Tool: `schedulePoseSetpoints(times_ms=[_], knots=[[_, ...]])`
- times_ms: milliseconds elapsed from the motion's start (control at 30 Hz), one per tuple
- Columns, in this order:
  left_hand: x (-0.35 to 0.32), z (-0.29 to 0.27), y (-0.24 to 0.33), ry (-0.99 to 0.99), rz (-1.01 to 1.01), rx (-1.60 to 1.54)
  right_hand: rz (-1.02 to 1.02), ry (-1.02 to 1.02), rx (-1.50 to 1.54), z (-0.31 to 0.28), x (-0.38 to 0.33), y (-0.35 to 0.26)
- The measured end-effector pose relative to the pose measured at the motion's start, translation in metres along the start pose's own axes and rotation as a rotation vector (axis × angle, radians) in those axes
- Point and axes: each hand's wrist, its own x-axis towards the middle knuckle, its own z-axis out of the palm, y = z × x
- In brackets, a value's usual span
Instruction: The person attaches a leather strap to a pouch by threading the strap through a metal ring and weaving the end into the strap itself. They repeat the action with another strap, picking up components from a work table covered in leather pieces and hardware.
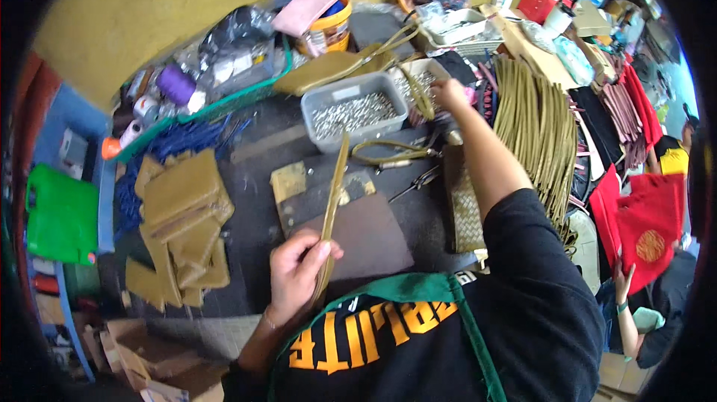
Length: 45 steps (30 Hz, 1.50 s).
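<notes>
Fingers of the left hand (295,271) pinch an olive strap (332,200) upright at six o'clock, its free end aimed toward twelve. At one o'clock the right hand (450,94) dips, fingers curled, into a small tray (418,77); its grasp cannot be told. Beside it, a grey tub (355,112) holds silver metal fittings.

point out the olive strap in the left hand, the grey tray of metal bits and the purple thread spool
olive strap (334,185), head view, middle of its length
grey tray (366,135), head view, front wall
purple thread spool (175,82), head view, wound side
</notes>
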Motion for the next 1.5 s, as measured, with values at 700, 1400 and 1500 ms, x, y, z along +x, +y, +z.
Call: schedulePoseSetpoints(times_ms=[700,1400,1500], knots=[[-0.006,0.013,-0.012,-0.054,0.031,-0.051,0.148,-0.016,0.621,-0.006,-0.001,0.004],[-0.010,0.019,-0.008,0.076,0.088,0.046,-0.161,-0.546,1.618,-0.085,-0.193,-0.141],[-0.009,0.022,-0.011,0.055,0.146,0.148,-0.122,-0.777,1.599,-0.077,-0.238,-0.163]])
